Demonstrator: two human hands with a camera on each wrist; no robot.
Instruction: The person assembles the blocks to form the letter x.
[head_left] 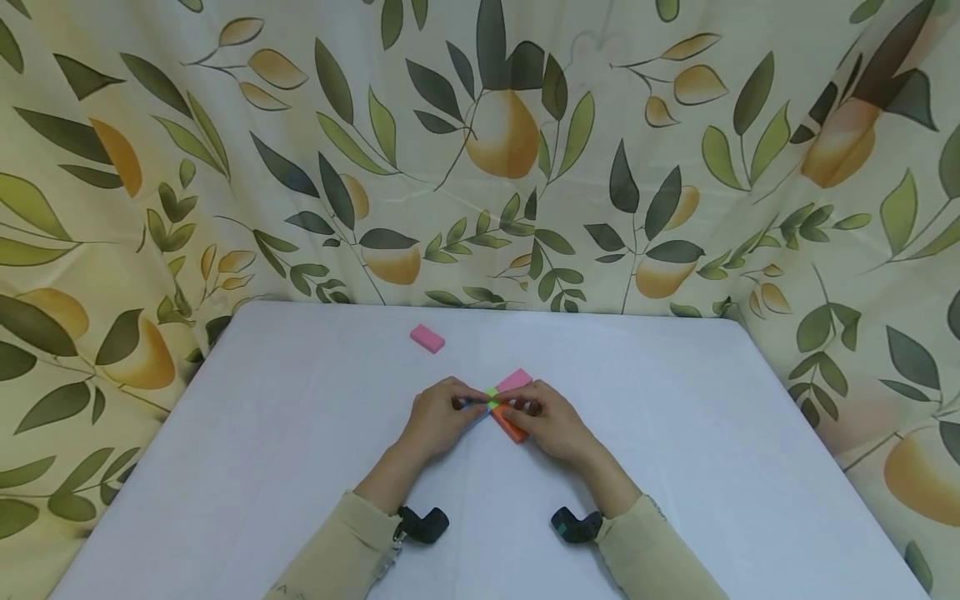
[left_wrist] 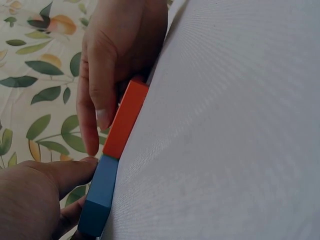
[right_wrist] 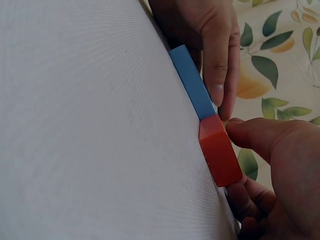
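Several coloured blocks lie together on the white table, their ends meeting at a small green piece (head_left: 492, 397). My left hand (head_left: 442, 415) holds the blue block (left_wrist: 100, 190) between thumb and fingers, on the left of the group. The right hand (head_left: 553, 421) has its thumb and fingers about the orange block (head_left: 512, 425), which points toward me. Beyond the right fingers a pink block (head_left: 515, 379) sticks out at the upper right. Both hands' fingertips come close together over the middle, covering part of the joint. In the right wrist view, the blue and orange ends touch.
A separate pink block (head_left: 427, 338) lies farther back on the white-covered table (head_left: 300, 433), left of the group. A leaf-and-fruit patterned curtain (head_left: 420, 167) stands behind the table and along its sides. Dark wrist devices (head_left: 425, 526) sit at both sleeves.
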